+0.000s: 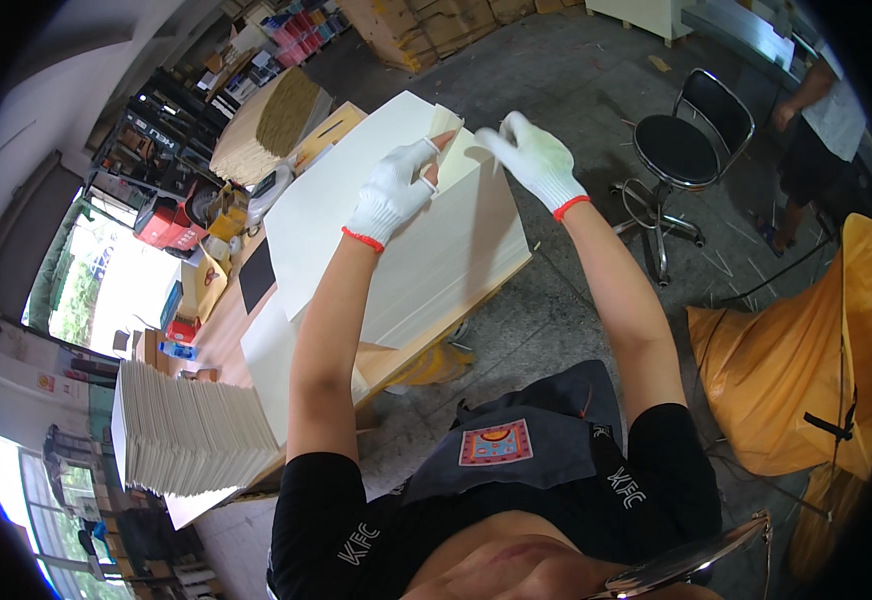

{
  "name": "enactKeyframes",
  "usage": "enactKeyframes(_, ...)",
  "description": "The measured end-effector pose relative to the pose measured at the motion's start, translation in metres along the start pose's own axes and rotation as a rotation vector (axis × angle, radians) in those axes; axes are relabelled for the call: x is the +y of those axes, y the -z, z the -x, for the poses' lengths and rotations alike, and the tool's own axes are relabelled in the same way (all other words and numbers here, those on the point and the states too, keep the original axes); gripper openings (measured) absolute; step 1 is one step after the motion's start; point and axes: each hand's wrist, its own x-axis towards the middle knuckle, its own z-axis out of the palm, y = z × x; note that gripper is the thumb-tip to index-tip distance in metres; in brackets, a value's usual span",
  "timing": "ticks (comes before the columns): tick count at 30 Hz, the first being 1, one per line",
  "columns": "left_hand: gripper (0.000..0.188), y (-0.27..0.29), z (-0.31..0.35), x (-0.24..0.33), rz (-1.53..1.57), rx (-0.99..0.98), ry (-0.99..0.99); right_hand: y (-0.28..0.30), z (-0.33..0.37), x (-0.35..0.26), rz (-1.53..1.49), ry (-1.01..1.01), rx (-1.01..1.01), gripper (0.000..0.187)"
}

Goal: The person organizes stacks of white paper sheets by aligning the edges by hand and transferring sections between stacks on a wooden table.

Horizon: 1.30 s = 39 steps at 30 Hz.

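Observation:
My left hand (396, 190), in a white knitted glove with bare fingertips, lies on a tall stack of large white sheets (356, 280). Its thumb and forefinger are spread apart over a narrow cream strip (448, 150) along the stack's far right side. Just right of that strip is my right hand (538, 160), gloved in white with a red cuff. Its fingers are apart and partly blurred by motion, with nothing visible in them. Whether they touch the stack's corner I cannot tell.
The stack stands on a wooden table (411, 372). Another stack of boards (191, 430) is at the near left, with a blue bottle (178, 351) behind. A black swivel chair (678, 150), an orange bag (786, 345) and another person (824, 120) are to the right.

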Motion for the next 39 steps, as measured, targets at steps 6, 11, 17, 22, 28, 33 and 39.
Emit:
enactKeyframes(6,0.035,-0.005,-0.001,-0.006,0.038,0.087,-0.029,0.011,-0.009,-0.008,0.385,0.615,0.129,0.039)
enactKeyframes(11,0.028,0.000,-0.003,0.001,0.103,0.008,0.087,0.001,-0.014,-0.025,0.040,0.204,-0.136,0.048)
enactKeyframes(17,0.029,0.001,-0.003,-0.008,0.065,0.029,0.034,-0.016,-0.004,-0.023,-0.337,-0.004,-0.035,0.051)
enactKeyframes(22,0.031,0.001,-0.004,-0.001,0.093,-0.026,0.075,-0.027,-0.002,-0.017,-0.331,0.062,0.082,0.050)
enactKeyframes(28,0.039,0.000,-0.007,-0.006,0.075,-0.029,0.087,-0.030,-0.002,-0.014,-0.316,0.073,0.094,0.051)
enactKeyframes(33,0.041,0.001,-0.006,-0.005,0.058,-0.027,0.075,-0.031,-0.002,-0.013,-0.316,0.078,0.105,0.052)
enactKeyframes(39,0.036,0.001,-0.003,-0.006,0.107,-0.014,0.040,-0.026,0.001,-0.019,-0.328,0.052,0.064,0.051)
